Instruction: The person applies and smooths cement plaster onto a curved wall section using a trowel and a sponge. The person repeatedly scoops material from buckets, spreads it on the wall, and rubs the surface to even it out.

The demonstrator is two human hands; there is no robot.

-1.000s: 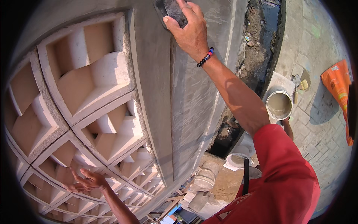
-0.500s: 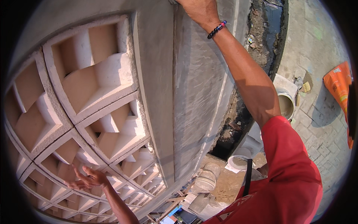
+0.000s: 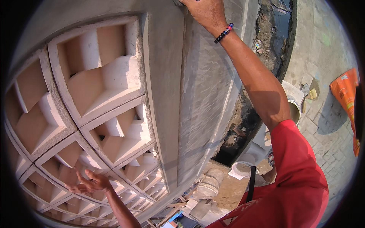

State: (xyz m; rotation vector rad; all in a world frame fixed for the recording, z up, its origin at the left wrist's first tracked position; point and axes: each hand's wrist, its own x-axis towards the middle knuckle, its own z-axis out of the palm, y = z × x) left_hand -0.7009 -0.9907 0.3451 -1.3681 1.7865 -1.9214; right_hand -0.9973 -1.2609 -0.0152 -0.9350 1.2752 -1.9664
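Well, through the head camera I see the right hand (image 3: 205, 13) high against a grey plastered pillar (image 3: 165, 95), its fingers cut off by the upper border. A sliver of something dark (image 3: 177, 2) shows just beside them; I cannot tell how far those fingers are spread or whether they grip it. The pillar stands mid-view, a long upright edge parting its front from the streaked side face (image 3: 205, 95), and plenty of flat surface runs down below that hand.

The left hand (image 3: 91, 183) is lower, fingers loosely apart and half bent, holding nothing. It is in front of a pale breeze-block screen (image 3: 121, 70); whether it touches, I cannot tell. The screen's border runs along the pillar, and the two hands are well apart.

Beyond the side face lies a dark ditch (image 3: 247, 117), with paving (image 3: 323, 68) past its far edge. One bucket (image 3: 295, 111) is near that edge, partly behind the right forearm (image 3: 258, 76); an orange bag (image 3: 346, 100) is farther out.
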